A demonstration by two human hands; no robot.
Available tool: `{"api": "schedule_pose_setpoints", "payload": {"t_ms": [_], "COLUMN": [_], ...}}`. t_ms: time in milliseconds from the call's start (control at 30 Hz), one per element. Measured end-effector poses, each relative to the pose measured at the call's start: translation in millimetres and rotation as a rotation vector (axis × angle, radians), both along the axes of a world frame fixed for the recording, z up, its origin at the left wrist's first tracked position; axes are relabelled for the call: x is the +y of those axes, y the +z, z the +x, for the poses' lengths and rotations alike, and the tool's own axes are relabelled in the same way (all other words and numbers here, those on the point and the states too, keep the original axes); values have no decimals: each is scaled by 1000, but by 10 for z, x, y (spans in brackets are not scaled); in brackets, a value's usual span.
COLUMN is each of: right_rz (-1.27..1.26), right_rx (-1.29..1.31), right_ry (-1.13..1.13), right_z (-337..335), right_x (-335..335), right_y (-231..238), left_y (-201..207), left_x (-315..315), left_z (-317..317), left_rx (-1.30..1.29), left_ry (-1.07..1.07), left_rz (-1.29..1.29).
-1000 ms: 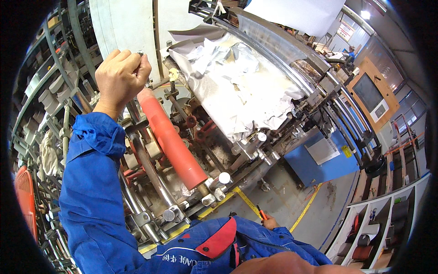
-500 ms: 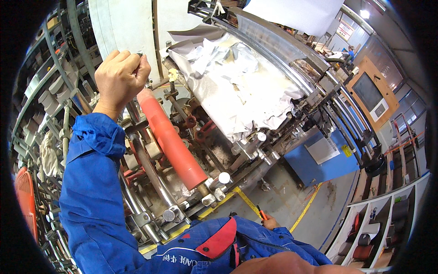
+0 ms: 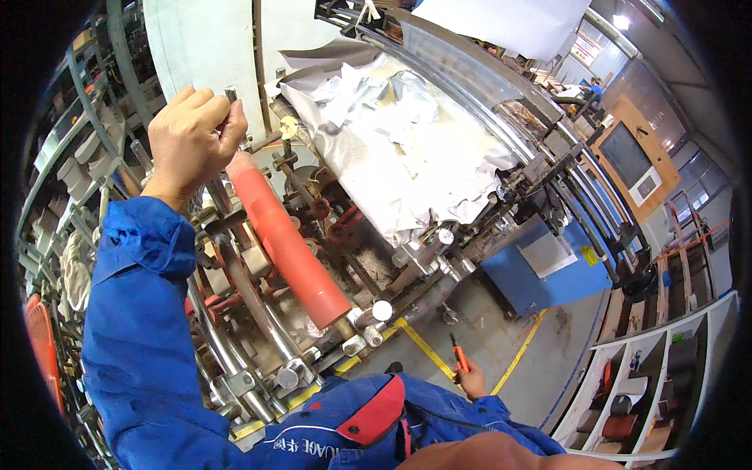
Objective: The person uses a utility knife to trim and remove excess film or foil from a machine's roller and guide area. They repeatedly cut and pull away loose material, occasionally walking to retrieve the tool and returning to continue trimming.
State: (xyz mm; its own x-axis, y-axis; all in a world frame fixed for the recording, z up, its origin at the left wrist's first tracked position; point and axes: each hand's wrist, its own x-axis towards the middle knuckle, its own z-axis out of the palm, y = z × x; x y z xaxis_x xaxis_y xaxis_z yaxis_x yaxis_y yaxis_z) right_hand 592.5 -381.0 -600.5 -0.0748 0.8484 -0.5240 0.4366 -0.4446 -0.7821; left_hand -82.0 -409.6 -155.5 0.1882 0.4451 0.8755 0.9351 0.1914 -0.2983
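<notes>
Your jacket (image 3: 145,329) was plain blue with a red flap (image 3: 378,409); your tool (image 3: 460,359) was orange and black. You had a red roller (image 3: 286,243), silvery-white sheeting (image 3: 392,149), a blue cabinet (image 3: 521,282), and yellow stripes (image 3: 522,352) across grey floor (image 3: 489,333).

Glossy metal bars (image 3: 262,309) contrast with a matt red roller (image 3: 286,239), crumpled paper (image 3: 399,149), creased cloth sleeve (image 3: 141,329) and seemingly plastic orange tool (image 3: 461,359).

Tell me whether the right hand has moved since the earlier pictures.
Yes: the right hand, holding the orange-handled tool, has moved rightward, nearer the right-hand yellow floor line.
</notes>
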Motion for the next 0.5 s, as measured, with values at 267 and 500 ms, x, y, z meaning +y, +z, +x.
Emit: {"api": "schedule_pose_setpoints", "payload": {"t_ms": [267,500], "right_rz": [633,1324], "right_rx": [53,-319], "right_ry": [196,405], "right_z": [-869,-1911], "right_x": [23,609], "right_y": [2706,4344], "left_y": [-17,-36], "left_x": [43,38], "left_z": [-1,-32], "left_rx": [-53,-52], "left_ry": [-26,-32], "left_rz": [21,31]}}
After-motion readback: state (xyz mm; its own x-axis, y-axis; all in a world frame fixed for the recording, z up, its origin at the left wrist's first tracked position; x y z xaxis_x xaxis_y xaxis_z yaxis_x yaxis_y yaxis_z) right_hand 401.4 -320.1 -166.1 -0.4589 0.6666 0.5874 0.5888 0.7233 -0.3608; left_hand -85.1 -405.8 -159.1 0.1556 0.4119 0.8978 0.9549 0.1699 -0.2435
